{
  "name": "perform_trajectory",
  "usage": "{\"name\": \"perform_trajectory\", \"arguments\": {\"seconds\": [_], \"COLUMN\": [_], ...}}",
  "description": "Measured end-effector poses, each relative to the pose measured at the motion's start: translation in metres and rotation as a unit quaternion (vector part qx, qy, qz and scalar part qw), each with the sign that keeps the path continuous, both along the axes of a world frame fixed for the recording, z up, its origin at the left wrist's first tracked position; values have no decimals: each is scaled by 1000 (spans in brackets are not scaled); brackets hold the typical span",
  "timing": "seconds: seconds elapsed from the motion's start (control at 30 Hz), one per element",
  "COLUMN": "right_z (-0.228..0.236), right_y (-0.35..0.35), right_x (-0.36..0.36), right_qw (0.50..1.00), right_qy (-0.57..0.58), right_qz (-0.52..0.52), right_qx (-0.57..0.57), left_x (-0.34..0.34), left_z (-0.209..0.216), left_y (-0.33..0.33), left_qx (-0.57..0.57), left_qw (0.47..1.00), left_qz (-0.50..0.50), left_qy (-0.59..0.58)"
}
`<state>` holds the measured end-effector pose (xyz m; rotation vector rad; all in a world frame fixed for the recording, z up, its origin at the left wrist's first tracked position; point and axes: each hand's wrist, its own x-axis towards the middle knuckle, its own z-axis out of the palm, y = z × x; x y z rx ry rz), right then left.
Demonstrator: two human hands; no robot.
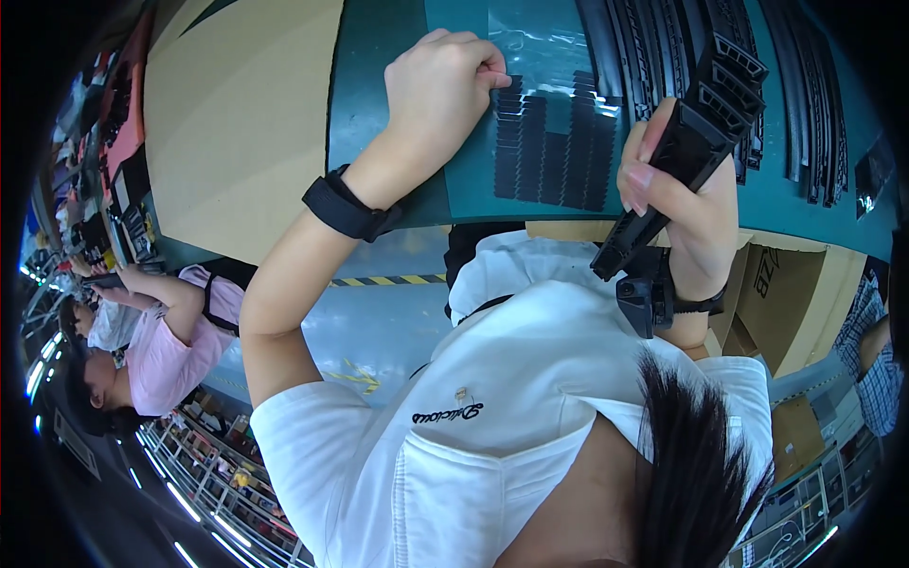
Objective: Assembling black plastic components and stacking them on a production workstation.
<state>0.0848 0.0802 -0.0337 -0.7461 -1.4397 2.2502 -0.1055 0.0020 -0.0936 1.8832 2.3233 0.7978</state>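
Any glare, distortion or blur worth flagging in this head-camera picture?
Head view: white glare around the black strips; dark fisheye rim, with the edge of the teal table bowed; light tubes blown out at lower left; the black plastic part in the right hand shows no obvious motion blur.

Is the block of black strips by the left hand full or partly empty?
Partly empty: the black strips stand in columns of uneven height, with a green gap between taller columns toward the top.
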Motion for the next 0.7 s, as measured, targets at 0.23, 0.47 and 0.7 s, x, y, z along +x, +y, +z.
{"name": "perform_trajectory", "arguments": {"seconds": [0.23,0.47,0.7], "right_z": [-2,-5,1], "right_y": [0,-2,0], "right_x": [5,12,15], "right_qw": [1000,999,997], "right_qy": [-13,-15,-14], "right_qz": [10,34,75], "right_qx": [4,1,23], "left_x": [-1,18,30], "left_z": [13,113,121], "left_y": [-1,13,20], "left_qx": [-47,-142,-143], "left_qw": [987,815,818], "left_qz": [-16,-135,-184], "left_qy": [-151,-546,-527]}}
